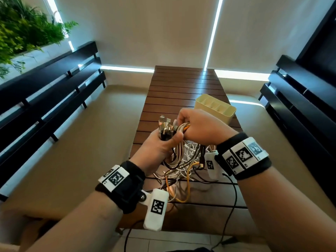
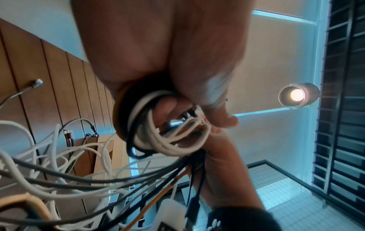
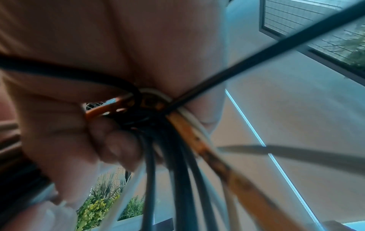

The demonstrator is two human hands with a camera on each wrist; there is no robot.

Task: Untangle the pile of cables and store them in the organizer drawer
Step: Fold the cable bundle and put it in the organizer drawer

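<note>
A tangle of white, black and orange cables point(image 1: 183, 166) hangs from both hands down onto the slatted wooden table point(image 1: 183, 84). My left hand point(image 1: 160, 142) grips the bundle just below a cluster of metal plug ends point(image 1: 166, 127) that stick up out of the fist. My right hand point(image 1: 198, 127) is curled round the same cables right beside it, fingers touching the left thumb. The left wrist view shows looped white and black cables point(image 2: 158, 134) wrapped in my fingers. In the right wrist view, black, orange and white cables point(image 3: 177, 140) run through the fist. The cream organizer point(image 1: 215, 108) stands behind my right hand.
Dark slatted benches point(image 1: 51, 91) flank the table on the left, and another dark bench point(image 1: 300, 106) on the right. Green plants point(image 1: 27, 28) sit at the top left. A thin black cord point(image 1: 234, 197) trails from my right wrist off the table's near edge.
</note>
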